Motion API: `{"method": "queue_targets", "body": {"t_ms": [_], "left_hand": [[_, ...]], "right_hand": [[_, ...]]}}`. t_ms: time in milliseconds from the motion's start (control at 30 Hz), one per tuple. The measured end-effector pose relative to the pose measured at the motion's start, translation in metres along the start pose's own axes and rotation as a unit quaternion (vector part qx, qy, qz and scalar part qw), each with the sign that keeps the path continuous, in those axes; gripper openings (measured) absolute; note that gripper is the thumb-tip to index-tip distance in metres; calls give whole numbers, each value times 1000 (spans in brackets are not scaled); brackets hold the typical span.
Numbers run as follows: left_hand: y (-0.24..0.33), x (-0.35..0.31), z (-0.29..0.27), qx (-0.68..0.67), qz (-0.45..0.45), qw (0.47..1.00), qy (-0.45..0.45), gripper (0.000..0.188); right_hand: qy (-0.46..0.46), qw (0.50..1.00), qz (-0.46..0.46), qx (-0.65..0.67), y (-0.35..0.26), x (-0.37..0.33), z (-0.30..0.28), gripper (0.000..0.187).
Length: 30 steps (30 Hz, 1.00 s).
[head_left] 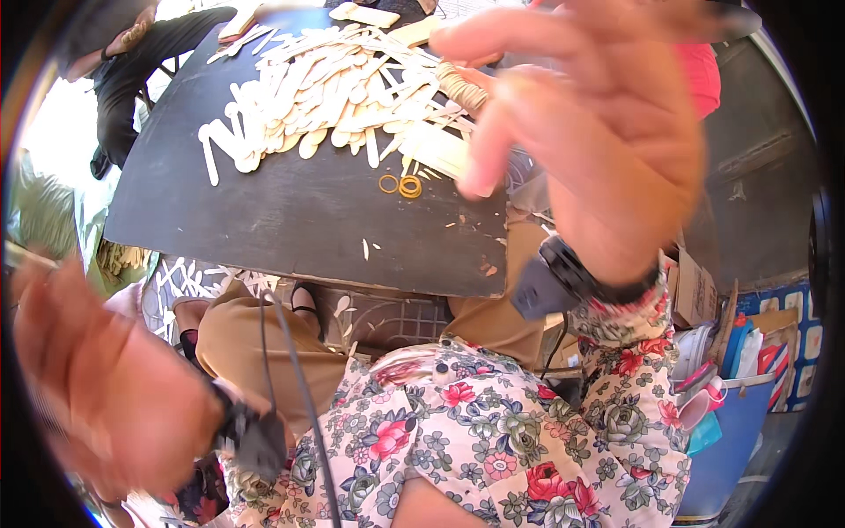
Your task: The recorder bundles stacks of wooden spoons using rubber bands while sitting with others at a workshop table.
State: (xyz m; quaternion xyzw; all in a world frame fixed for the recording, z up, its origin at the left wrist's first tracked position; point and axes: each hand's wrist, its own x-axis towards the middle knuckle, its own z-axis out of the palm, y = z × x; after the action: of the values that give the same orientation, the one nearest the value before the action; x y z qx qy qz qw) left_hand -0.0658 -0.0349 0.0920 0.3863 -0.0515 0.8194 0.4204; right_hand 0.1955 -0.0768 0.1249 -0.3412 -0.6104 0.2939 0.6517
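Observation:
My right hand [607, 132] is raised close to the camera above the table's right side, its fingers apart and bent, with nothing seen in them. Low at the left, away from the table, my left hand [114, 378] is lifted and smeared by motion, so its fingers cannot be read. A large heap of pale wooden spoons [326, 88] lies across the far half of the dark table [290, 211]. Partly behind my right fingers sits a ridged tan stack [462, 86], its kind unclear. Yellow rubber bands [409, 186] lie in front of the heap.
Beyond the table's left side sits another person [132, 79] in dark trousers. More spoons [189, 280] are scattered below the table's near edge. A blue bin [726, 449] holding assorted items stands at the right, near a cardboard box [695, 290]. Dark cables [304, 396] hang before my lap.

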Motion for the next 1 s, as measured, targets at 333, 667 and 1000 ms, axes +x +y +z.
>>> {"method": "queue_targets", "body": {"t_ms": [333, 667, 1000], "left_hand": [[-126, -37, -96, 183, -500, 843, 73, 29], [-133, -54, -78, 208, -553, 804, 59, 25], [-133, -63, -49, 168, -555, 813, 57, 23]], "right_hand": [[-43, 882, 38, -469, 120, -11, -73, 20], [-175, 787, 110, -581, 141, -64, -59, 13], [-170, 769, 81, -611, 158, -6, -51, 17]]}}
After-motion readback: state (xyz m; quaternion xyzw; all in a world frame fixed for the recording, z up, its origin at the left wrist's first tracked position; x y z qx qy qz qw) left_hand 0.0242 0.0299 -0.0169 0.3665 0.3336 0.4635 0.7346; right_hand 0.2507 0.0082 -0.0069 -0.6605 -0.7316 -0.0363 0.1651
